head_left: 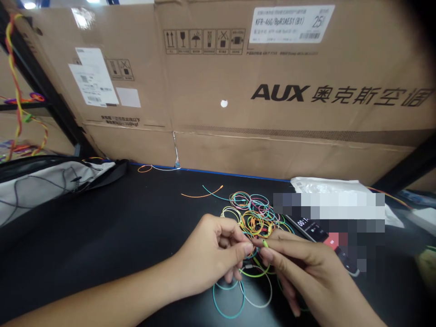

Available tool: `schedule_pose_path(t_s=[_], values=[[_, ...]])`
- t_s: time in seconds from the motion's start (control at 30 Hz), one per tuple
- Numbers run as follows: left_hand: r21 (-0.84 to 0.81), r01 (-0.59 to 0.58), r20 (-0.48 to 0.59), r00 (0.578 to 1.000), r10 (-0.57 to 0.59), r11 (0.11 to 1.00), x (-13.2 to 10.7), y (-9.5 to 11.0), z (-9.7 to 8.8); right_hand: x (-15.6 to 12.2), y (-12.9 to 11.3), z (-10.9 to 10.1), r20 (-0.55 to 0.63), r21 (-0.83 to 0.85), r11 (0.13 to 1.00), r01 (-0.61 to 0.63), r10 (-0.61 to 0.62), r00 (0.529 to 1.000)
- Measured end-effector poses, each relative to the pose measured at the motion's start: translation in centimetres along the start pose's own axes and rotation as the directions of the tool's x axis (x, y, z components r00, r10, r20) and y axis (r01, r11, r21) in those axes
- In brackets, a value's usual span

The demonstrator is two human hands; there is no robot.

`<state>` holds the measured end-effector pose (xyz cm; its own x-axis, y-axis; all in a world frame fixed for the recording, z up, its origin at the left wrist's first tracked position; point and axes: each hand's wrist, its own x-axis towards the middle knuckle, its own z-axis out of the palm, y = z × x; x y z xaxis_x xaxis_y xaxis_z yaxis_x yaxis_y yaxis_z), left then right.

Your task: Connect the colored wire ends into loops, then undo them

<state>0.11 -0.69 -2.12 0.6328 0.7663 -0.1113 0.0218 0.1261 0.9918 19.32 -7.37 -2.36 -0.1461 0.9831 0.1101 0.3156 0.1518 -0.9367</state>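
My right hand (299, 265) is pinched narrow on a green cord end (265, 244), and my left hand (211, 254) is curled just beside it, though I cannot tell what it holds. The tangle of thin coloured cord loops (252, 222) lies at twelve o'clock and spills under both hands. A hard tug could snag neighbouring loops, or the slim end could slip from my pinch; loops could also catch on the phone (306, 229) at two o'clock.

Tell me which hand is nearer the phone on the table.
Right. The right hand lies close in front of the phone, while the left hand is farther away, on the far side of the right hand.
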Motion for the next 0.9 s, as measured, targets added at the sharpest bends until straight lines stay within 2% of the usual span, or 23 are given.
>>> schedule_pose_path(t_s=[0.13,0.2,0.33,0.4,0.47,0.53,0.63,0.73,0.9], values=[[-0.031,-0.02,0.007,1.0,0.021,0.999,0.0,0.2,-0.1,0.0,0.2,0.1,0.002,0.107,0.994,-0.028,0.028,1.0],[-0.066,-0.051,0.012,0.999,0.052,0.997,-0.1,0.5,-0.3,-0.1,-0.2,0.2,0.032,0.26,0.963,-0.075,0.069,0.997],[-0.24,-0.161,-0.011,0.987,0.163,0.957,-0.2,1.3,-0.9,0.0,-1.5,0.1,0.059,0.591,0.789,-0.167,0.165,0.985],[-0.329,-0.19,-0.014,0.98,0.196,0.925,-0.2,1.6,-1.1,0.1,-1.9,-0.1,0.039,0.666,0.731,-0.148,0.164,0.986],[-0.378,-0.181,0.031,0.978,0.208,0.908,-0.3,1.7,-1.3,0.1,-2.0,-0.4,0.043,0.722,0.68,-0.127,0.139,0.989],[-0.38,-0.153,0.114,0.971,0.21,0.912,-0.3,1.6,-1.4,0.1,-1.6,-0.6,0.069,0.737,0.666,-0.115,0.095,0.993],[-0.337,-0.143,0.204,0.954,0.221,0.931,-0.3,1.2,-1.5,0.1,-0.8,-0.6,0.127,0.686,0.714,-0.141,0.074,0.989],[-0.275,-0.178,0.22,0.945,0.242,0.945,-0.2,0.9,-1.4,0.1,-0.4,-0.5,0.135,0.62,0.764,-0.181,0.124,0.983],[-0.157,-0.226,0.207,0.944,0.256,0.961,-0.1,1.0,-1.3,0.2,-0.4,-0.3,0.119,0.568,0.795,-0.211,0.174,0.977]])
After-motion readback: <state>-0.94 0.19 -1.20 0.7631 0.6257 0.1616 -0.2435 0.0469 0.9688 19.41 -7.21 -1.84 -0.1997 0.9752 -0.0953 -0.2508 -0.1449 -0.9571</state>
